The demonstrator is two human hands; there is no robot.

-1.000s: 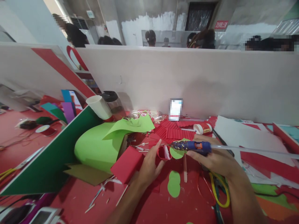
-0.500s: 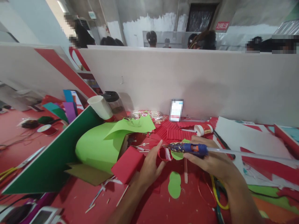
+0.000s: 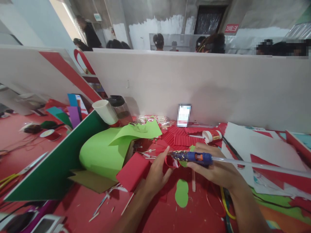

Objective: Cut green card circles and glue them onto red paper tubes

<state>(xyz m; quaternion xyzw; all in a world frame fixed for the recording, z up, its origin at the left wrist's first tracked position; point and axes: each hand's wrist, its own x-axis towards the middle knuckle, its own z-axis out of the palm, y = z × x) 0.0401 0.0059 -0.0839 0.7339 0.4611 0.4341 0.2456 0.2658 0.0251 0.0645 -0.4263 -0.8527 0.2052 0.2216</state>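
My left hand [image 3: 157, 172] is closed round a small red paper tube [image 3: 167, 161], whose open end faces me and shows some white inside. In my right hand [image 3: 213, 170] is a blue hot glue gun [image 3: 200, 158], with a long clear glue stick [image 3: 235, 161] coming out of its back. The gun's nozzle lies over the tube's rim, beside my left thumb; whether it touches cannot be made out. Left of my left hand sits a red box [image 3: 133, 171]. A green paper cutout [image 3: 181, 193] of joined rounds lies below the tube, next to a wooden stick [image 3: 193, 181].
Curled green sheets [image 3: 102, 155] and a leaning dark green board [image 3: 58, 161] stand to the left. Behind are a white cup [image 3: 105, 111], a dark-lidded bottle [image 3: 121, 108], a phone [image 3: 184, 115] and a white glue bottle [image 3: 211, 136]. White sheets [image 3: 252, 142] cover the right side.
The glue gun has shifted slightly left across the tube's opening, and its back end and my right wrist have turned a little. My left hand keeps its hold on the tube.
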